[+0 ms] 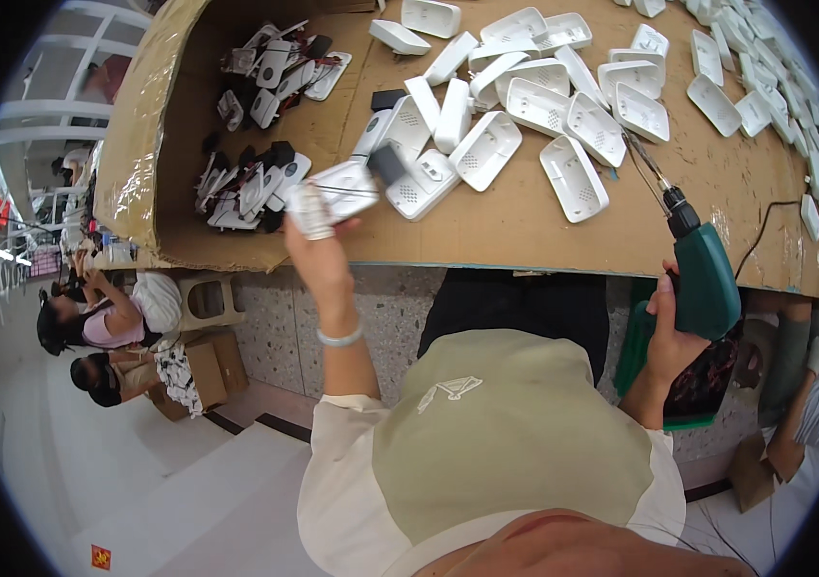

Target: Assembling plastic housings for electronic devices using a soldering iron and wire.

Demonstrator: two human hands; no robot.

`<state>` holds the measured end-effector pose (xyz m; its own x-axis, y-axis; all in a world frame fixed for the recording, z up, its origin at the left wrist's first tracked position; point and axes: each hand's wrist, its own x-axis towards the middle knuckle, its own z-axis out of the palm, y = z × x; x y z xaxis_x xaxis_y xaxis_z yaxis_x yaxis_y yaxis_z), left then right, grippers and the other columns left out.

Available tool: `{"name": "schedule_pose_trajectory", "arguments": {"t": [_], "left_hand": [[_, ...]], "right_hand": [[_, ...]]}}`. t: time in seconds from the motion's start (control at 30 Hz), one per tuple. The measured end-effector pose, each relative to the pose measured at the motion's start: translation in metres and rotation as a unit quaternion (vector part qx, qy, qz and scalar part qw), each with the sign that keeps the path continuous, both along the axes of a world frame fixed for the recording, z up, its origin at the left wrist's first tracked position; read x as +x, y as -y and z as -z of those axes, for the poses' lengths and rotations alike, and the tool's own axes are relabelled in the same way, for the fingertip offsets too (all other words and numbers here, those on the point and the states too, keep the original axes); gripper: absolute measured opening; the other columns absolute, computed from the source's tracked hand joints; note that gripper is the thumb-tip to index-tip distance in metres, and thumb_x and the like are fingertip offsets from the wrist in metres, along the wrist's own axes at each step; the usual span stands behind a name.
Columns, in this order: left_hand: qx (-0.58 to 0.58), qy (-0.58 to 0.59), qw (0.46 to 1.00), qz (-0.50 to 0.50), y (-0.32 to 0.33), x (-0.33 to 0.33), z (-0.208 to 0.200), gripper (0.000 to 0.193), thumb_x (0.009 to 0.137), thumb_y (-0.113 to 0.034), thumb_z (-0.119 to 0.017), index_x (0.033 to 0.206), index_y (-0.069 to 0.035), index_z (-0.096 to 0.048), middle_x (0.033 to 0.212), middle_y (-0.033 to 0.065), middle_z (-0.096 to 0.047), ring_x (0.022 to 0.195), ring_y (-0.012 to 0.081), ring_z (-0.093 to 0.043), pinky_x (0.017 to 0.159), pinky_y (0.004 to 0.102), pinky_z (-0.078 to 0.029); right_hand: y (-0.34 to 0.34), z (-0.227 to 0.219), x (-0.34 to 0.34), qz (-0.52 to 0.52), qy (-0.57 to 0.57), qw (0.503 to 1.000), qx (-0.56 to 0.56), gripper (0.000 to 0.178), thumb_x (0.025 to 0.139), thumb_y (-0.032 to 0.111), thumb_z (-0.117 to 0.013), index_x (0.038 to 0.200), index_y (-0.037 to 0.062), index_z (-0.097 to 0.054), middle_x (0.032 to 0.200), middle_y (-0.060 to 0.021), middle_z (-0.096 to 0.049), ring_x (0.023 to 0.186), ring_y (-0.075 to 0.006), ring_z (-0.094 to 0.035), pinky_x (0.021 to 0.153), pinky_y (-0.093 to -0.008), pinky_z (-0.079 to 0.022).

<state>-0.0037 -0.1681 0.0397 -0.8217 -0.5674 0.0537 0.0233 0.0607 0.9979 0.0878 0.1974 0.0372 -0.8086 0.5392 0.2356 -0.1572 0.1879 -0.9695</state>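
My left hand point(321, 255), with white wrapping on its fingers, holds a white plastic housing point(347, 190) over the cardboard-covered table; the housing is slightly blurred. A black block point(387, 165) shows at its right end; I cannot tell whether it is attached. My right hand point(667, 332) grips a green electric screwdriver point(706, 279) by its handle. Its long bit points up and left toward several open white plastic shells point(575, 178), a little apart from them. On the left, white parts with black blocks and wires lie in two piles point(254, 188).
A cardboard box wall point(131, 144) rises at the table's left end. More white shells point(765, 67) crowd the far right. A black cord point(765, 226) runs over the right side. Below the right edge stands a green crate point(693, 421). Other people point(107, 317) sit at left and right.
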Motion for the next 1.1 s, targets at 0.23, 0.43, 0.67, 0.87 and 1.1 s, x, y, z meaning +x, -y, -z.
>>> {"name": "schedule_pose_trajectory", "arguments": {"t": [0.23, 0.43, 0.67, 0.87, 1.1], "left_hand": [[-0.204, -0.052, 0.976, 0.054, -0.056, 0.012, 0.040, 0.044, 0.106, -0.021, -0.055, 0.140, 0.006, -0.045, 0.133, 0.0209, -0.054, 0.109, 0.0288, -0.062, 0.087, 0.0436, -0.056], [-0.633, -0.086, 0.768, 0.034, -0.070, -0.035, 0.022, 0.030, 0.094, -0.017, -0.068, 0.108, 0.009, -0.065, 0.149, 0.0268, -0.043, 0.128, 0.0463, -0.037, 0.105, 0.0554, -0.035], [-0.531, -0.284, 0.693, 0.397, -0.159, -0.025, 0.027, 0.008, 0.076, -0.009, -0.069, 0.081, -0.004, -0.065, 0.105, 0.0165, -0.068, 0.109, 0.0346, -0.063, 0.098, 0.0464, -0.048], [-0.629, -0.243, 0.663, 0.326, -0.192, -0.007, 0.054, 0.007, 0.076, -0.012, -0.063, 0.080, -0.007, -0.059, 0.084, 0.0087, -0.056, 0.082, 0.0250, -0.058, 0.068, 0.0351, -0.050], [-0.444, -0.245, 0.836, 0.208, -0.162, 0.018, 0.031, 0.026, 0.082, -0.015, -0.082, 0.102, -0.004, -0.068, 0.087, 0.0109, -0.065, 0.078, 0.0278, -0.065, 0.068, 0.0367, -0.054]], "right_hand": [[-0.002, -0.003, 0.011, 0.002, 0.027, 1.000, 0.008, 0.028, 0.091, -0.007, -0.066, 0.119, -0.0062, -0.063, 0.106, -0.0141, -0.072, 0.060, -0.0070, -0.055, 0.056, -0.0218, -0.045], [-0.003, -0.003, 0.015, 0.008, 0.019, 1.000, 0.008, 0.029, 0.090, -0.006, -0.070, 0.118, -0.0046, -0.066, 0.104, -0.0113, -0.073, 0.063, -0.0061, -0.057, 0.055, -0.0208, -0.045], [-0.005, -0.006, 0.022, 0.025, 0.006, 1.000, -0.003, 0.029, 0.090, -0.009, -0.066, 0.119, -0.0056, -0.063, 0.105, -0.0140, -0.072, 0.060, -0.0071, -0.055, 0.055, -0.0220, -0.045], [-0.003, -0.005, 0.026, 0.022, 0.006, 1.000, -0.004, 0.028, 0.090, -0.006, -0.070, 0.118, -0.0038, -0.066, 0.105, -0.0096, -0.073, 0.063, -0.0053, -0.056, 0.055, -0.0204, -0.045], [-0.008, 0.000, 0.021, 0.009, 0.006, 1.000, 0.003, 0.027, 0.092, -0.006, -0.066, 0.119, -0.0058, -0.064, 0.106, -0.0133, -0.073, 0.060, -0.0067, -0.054, 0.055, -0.0220, -0.045]]}}
